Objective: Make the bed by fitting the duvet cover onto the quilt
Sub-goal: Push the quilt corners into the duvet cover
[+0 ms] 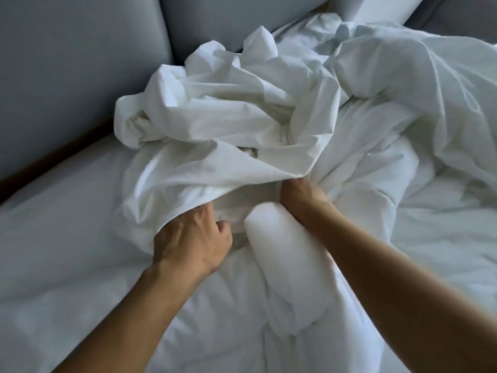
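The left hand [192,239] gripped the crumpled duvet cover's [215,125] edge. The right hand [302,197] clutched a bunched corner of the quilt [290,270] beside it.

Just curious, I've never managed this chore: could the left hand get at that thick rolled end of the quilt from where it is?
Probably yes. The left hand grips the edge of the duvet cover right beside the quilt, with no obstacle between them. It would have to release its grip on the cover first, though.

Bare sheet [67,251] at left; crumpled duvet cover [215,117] ahead, quilt [403,103] heaped at right.
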{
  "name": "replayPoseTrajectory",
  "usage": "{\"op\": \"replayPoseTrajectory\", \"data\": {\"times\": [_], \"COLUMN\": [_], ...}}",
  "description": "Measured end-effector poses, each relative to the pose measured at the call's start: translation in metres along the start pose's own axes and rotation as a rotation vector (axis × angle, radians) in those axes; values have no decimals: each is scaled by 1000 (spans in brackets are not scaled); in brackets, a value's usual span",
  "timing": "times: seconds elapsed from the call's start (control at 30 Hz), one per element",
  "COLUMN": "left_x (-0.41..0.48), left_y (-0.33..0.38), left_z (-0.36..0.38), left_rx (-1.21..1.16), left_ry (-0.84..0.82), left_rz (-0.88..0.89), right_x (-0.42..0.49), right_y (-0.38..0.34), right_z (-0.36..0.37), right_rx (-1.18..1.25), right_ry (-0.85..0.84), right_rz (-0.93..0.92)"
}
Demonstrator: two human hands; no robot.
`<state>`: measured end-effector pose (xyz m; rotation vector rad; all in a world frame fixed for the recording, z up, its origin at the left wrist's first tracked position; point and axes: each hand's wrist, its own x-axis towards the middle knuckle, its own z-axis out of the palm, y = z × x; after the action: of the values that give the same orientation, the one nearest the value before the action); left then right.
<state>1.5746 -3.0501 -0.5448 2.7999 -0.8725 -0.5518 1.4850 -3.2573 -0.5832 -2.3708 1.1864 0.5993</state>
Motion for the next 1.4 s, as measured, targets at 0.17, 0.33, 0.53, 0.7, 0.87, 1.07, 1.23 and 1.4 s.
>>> {"op": "replayPoseTrajectory", "data": {"times": [0.17,0.33,0.53,0.7,0.87,1.07,1.23,1.4], "left_x": [-32,-54,-46,-34,-12,-54,-80,-87], "left_y": [-32,-40,-47,-47,-46,-30,-49,-63], "left_z": [36,51,39,26,4,2,45,50], "left_rx": [24,200,-86,-205,-363,-393,-181,158], "left_ry": [-352,-280,-200,-122,30,184,-16,-178], "left_rz": [56,118,49,79,-14,205,177,239], "right_x": [28,37,-17,-73,-50,-19,-7,3], "right_y": [-44,-59,-69,-62,-38,-71,-100,-74], "right_z": [-74,-8,-15,26,31,23,16,68], "right_rx": [729,244,-135,-201,-220,-77,561,-171], "right_ry": [751,183,392,-61,-145,20,717,227], "right_rz": [-182,19,-147,-303,-129,-256,-584,1]}}
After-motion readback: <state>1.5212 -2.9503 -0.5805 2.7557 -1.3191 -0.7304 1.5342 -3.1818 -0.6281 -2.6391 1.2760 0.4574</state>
